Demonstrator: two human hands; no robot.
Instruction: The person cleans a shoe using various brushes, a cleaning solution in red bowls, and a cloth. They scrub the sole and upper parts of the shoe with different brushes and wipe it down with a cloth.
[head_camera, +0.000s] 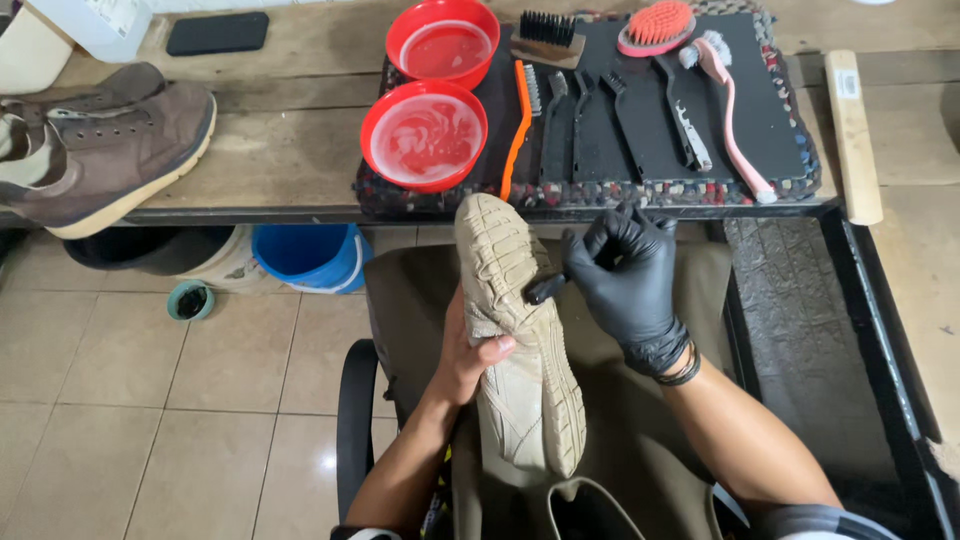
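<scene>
Tiled floor (150, 400) and a weathered wooden worktop (280, 150) frame a shoe-cleaning station seen from above. Over the person's lap, the bare left hand (468, 358) grips a beige shoe (520, 340) around its middle, sole turned up and toe pointing away toward the worktop. The right hand (625, 275), in a black glove, is closed on a small dark brush (546, 289) whose tip touches the sole just right of the left hand's thumb. A brownish cloth (640, 440) covers the lap beneath both hands.

Just beyond the hands, a dark mat (770, 130) lies on the worktop. Two red bowls (424, 135) holding cloudy, soapy liquid stand on its left part, one behind the other. Beside them lie an orange-handled brush (518, 130), several black brushes (585, 125) in a row, a wooden scrub brush (546, 38), a round pink-bristled brush (656, 26) and a long pink-handled brush (730, 110).

Far to the left of the hands, a brown shoe (110, 150) with a pale sole rests on the worktop, a black phone (217, 32) beyond it. Under the worktop, left of the hands, stand a blue bucket (305, 255) and a dark tub (140, 248). A wooden stick (853, 135) lies to the right of the mat.
</scene>
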